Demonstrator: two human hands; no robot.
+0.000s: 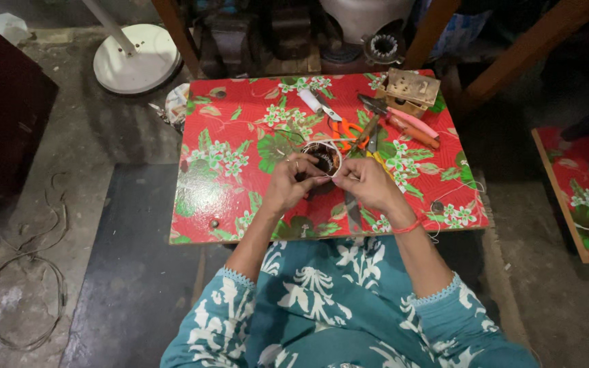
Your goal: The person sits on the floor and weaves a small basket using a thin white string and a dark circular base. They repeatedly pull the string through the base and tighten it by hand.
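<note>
My left hand (289, 180) and my right hand (366, 182) meet over the middle of a low table (226, 204) covered in red floral cloth. Between them sits a small round dark coil (322, 158) wound with copper wire. A thin white thread (333, 144) loops over the coil's top, and both hands pinch it at their fingertips. The left hand's fingers also rest against the coil's side. A red band circles my right wrist.
Orange-handled scissors (342, 127), pliers (371, 136), pink and orange handled tools (414, 127), a white roll (310, 101) and a small brown box (410, 88) lie on the table's far half. A white fan base (138, 60) stands beyond. Loose wire (22, 293) lies on the floor left.
</note>
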